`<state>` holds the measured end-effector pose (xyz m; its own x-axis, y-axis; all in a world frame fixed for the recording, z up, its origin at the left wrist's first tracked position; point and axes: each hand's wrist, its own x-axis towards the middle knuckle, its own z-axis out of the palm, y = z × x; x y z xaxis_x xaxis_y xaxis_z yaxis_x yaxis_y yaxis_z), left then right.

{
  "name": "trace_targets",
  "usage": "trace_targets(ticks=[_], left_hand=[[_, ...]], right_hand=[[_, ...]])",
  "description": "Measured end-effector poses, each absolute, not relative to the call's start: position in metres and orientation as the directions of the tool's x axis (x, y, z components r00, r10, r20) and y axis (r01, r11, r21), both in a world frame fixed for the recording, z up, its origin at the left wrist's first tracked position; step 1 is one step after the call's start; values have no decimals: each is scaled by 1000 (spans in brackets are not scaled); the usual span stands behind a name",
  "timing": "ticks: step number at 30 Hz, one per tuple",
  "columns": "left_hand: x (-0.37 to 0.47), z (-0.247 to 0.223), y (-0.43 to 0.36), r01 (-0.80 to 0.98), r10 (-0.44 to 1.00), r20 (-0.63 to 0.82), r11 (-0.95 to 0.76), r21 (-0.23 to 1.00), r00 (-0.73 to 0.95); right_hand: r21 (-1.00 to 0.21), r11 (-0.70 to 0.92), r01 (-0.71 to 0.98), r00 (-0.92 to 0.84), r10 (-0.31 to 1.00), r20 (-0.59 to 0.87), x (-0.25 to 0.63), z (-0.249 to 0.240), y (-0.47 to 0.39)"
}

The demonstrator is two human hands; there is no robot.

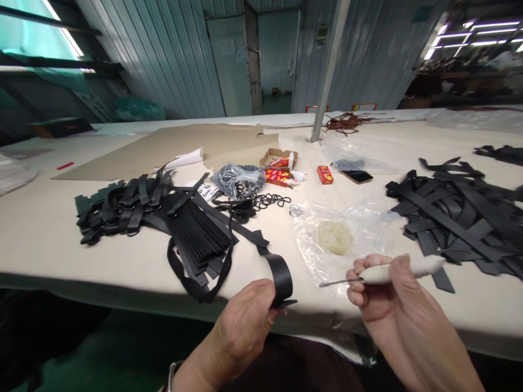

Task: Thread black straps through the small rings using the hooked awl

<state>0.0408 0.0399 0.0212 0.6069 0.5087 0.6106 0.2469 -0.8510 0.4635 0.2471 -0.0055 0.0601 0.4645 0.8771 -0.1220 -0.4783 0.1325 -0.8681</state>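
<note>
My left hand is closed on a black leather strap, which curls up in a loop above the fingers at the table's front edge. In my right hand is a glue bottle or tool with a white, tapered body; a thin metal rod sticks out of it toward the left. Between the hands, a bit farther back, a yellowish lump rests on a clear plastic bag. Left of the bag lie stacked black strips with a black cloth band looped around them.
At right is a heap of black strips. Straps with rings are piled at left. Black metal rings, red boxes, an open carton and a phone lie mid-table. A metal post rises behind them.
</note>
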Motion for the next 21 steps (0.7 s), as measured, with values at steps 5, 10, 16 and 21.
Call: trace_targets(ticks=[5, 10, 16, 21], left_hand=[[41, 25, 39, 182, 436, 583, -878, 443, 685], [42, 27, 40, 178, 413, 602, -894, 411, 683], [41, 24, 38, 217, 429, 603, -893, 394, 672], [44, 20, 36, 221, 470, 638, -874, 433, 610]], right_hand=[[-841, 76, -536, 323, 939, -121, 226, 68, -14], [-820, 28, -571, 286, 944, -167, 218, 66, -15], [-816, 28, -577, 277, 947, -163, 212, 63, -15], [-812, 8, -583, 297, 933, -204, 208, 60, -13]])
